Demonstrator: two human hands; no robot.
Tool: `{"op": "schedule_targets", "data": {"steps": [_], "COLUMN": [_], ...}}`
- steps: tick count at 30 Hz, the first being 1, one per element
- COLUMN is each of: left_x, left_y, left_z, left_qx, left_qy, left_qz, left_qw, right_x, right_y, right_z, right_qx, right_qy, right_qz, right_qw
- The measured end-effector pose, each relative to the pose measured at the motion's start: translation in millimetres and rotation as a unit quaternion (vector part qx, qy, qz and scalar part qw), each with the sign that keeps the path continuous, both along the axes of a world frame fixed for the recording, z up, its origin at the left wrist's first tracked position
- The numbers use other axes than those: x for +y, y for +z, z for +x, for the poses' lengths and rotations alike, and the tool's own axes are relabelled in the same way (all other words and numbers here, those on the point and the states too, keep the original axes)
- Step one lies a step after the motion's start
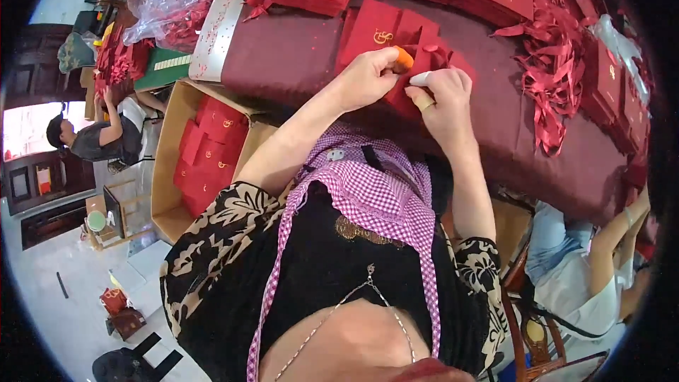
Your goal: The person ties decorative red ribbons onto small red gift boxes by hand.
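Red paper envelope (417, 74) lies on the maroon tablecloth (297, 49), just below the gold-stamped red folder (375, 28). Left hand (368, 78) pinches an orange fingertip cap (403, 60) onto it; right hand (445, 95), fingers together, presses its edge. Likely light, thin, easily creased; best held at the corners. Loose red ribbon strips (544, 78) lie to its right.

Matt red paper envelope (414, 92) on smooth maroon cloth table cover (283, 56)
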State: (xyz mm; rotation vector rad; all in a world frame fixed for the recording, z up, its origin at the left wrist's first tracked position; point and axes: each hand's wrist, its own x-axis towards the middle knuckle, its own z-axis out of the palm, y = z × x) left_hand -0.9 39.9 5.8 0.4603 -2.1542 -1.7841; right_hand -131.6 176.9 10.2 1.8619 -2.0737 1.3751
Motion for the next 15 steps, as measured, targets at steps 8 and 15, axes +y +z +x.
{"op": "schedule_targets", "data": {"steps": [8, 15], "left_x": [9, 4], "left_y": [20, 27], "left_z": [-6, -1], "left_qx": [0.046, 0.069], "left_qy": [0.0, 0.018], "left_qz": [-0.213, -0.022], "left_qw": [0.976, 0.997], "right_x": [-8, -3], "right_y": [51, 66], "right_z": [-31, -37], "right_qx": [0.103, 0.113], "right_qy": [0.089, 0.164], "right_qz": [0.02, 0.082], "right_qw": [0.99, 0.977]}}
